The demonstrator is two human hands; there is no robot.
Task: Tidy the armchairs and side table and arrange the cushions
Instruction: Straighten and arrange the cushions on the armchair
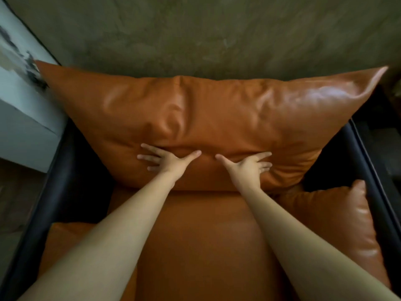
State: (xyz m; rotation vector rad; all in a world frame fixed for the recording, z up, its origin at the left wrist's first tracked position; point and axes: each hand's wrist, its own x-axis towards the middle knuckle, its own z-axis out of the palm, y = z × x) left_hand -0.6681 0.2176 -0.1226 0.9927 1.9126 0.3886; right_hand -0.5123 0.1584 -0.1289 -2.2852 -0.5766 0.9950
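A large tan leather back cushion [208, 118] stands against the back of the armchair, its upper corners pointing out to both sides. My left hand [165, 160] presses flat on its lower middle with fingers spread. My right hand [249, 165] presses beside it, also spread, thumbs pointing toward each other. Below them lies the tan seat cushion [204, 242]. A smaller tan side cushion [338, 224] leans along the right arm of the chair. Another tan cushion [63, 242] lies at the lower left, partly hidden by my left forearm.
The armchair's black frame [54, 170] runs down both sides. A pale side table or box [23, 118] stands close to the left. A grey-green concrete wall [206, 33] rises behind the chair. Dark floor shows at the right edge.
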